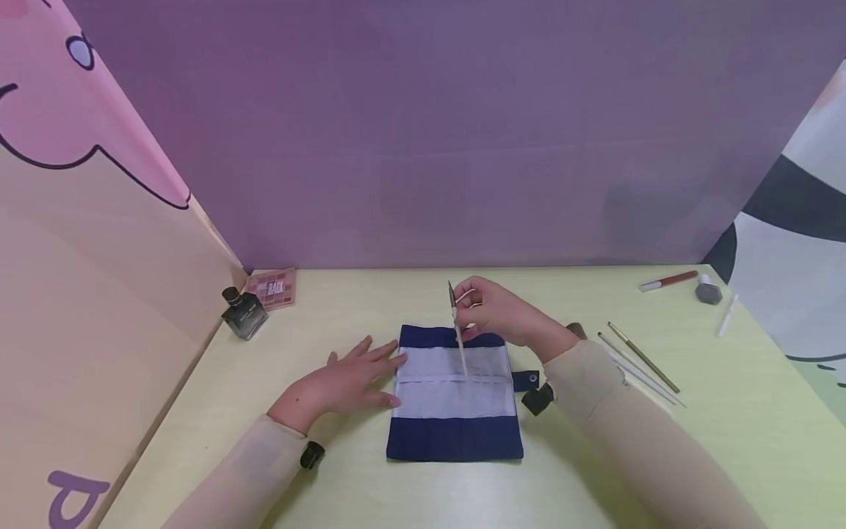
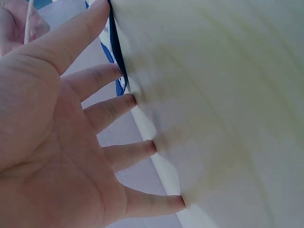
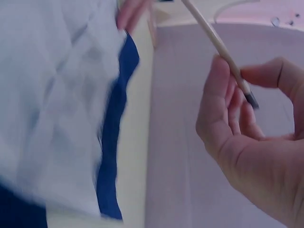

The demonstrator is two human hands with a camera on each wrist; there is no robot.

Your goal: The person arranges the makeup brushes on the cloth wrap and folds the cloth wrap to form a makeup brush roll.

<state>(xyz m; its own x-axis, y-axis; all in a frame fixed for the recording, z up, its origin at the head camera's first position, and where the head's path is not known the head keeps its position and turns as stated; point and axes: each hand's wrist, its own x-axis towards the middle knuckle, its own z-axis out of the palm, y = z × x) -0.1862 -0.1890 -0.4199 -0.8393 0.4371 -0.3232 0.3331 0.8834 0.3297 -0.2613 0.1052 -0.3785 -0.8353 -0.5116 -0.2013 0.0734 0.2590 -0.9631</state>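
Right hand [image 1: 485,308] pinches a thin brush [image 1: 461,349] close to its dark upper end, thumb against fingertips; the pale shaft runs free below the grip. Left hand [image 1: 344,382] lies with fingers spread at the left edge of an unfolded cloth pouch [image 1: 456,438], gripping nothing. The brush is over the pale middle of the pouch, its lower tip showing at or near the crosswise seam [image 1: 426,380] (touching it or hovering above, I can't tell).

On handling, my judgement: a light pinch, high on the brush, suits this work, since it leaves most of the shaft clear for lining up with the seam. Best to bring the tip down slowly and feel for the fabric rather than jab, as a narrow end could catch a fold. Light pressure from the left fingers should stop the cloth creeping.

Orientation: dark end, probably the bristles, points up and toward the far side; pale end points down and toward the wearer. In the head view the long axis runs nearly straight up and down, lower end leaning slightly right, roughly square to the seam.
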